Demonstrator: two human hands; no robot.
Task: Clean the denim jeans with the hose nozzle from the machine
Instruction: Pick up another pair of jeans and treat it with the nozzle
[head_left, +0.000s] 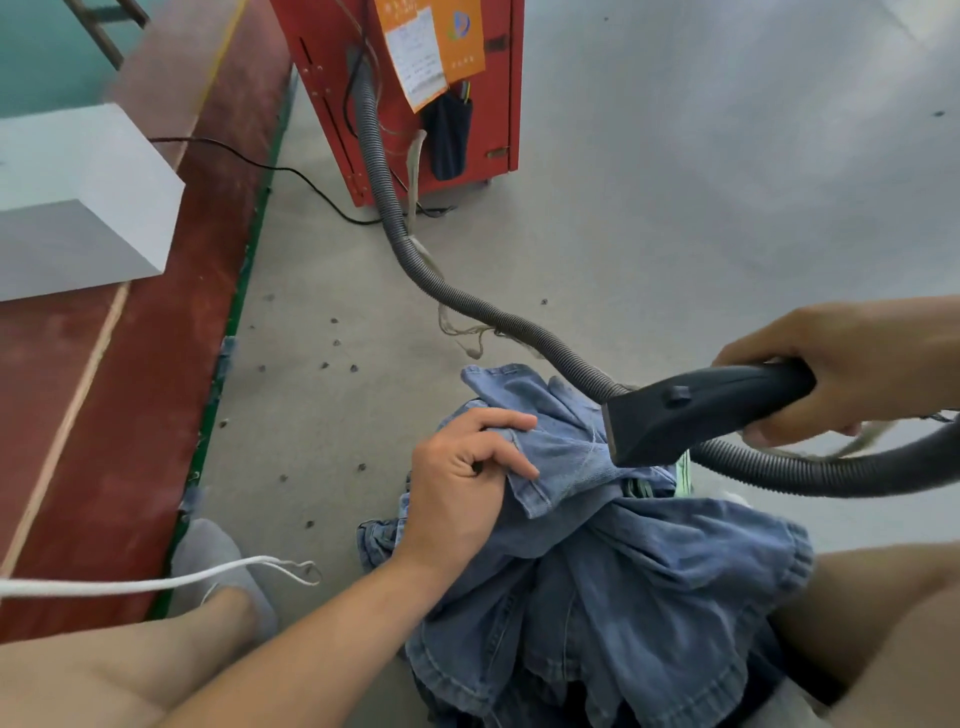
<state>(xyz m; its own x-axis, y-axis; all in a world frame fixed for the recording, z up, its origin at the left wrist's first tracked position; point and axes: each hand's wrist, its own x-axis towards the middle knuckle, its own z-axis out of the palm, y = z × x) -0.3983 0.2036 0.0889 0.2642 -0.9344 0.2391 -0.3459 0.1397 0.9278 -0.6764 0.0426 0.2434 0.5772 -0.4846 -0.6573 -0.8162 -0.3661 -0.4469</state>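
Nothing actually readable here tbh. The red machine (415, 93) at the top of the frame has an orange sheet (457, 36) with a blue round logo and a white paper slip (418, 57) covered in small print, all too blurry to make out.

both forearms are bare, with no sleeves, watch or rings showing on the left hand (462, 488) or the right hand (852, 364). the legs are bare to the knee at seven and four o'clock. a soft grey fabric slipper-like shoe (218, 566) covers the left foot at eight o'clock. a light grey hem of cloth, perhaps shorts (789, 709), shows at five o'clock.
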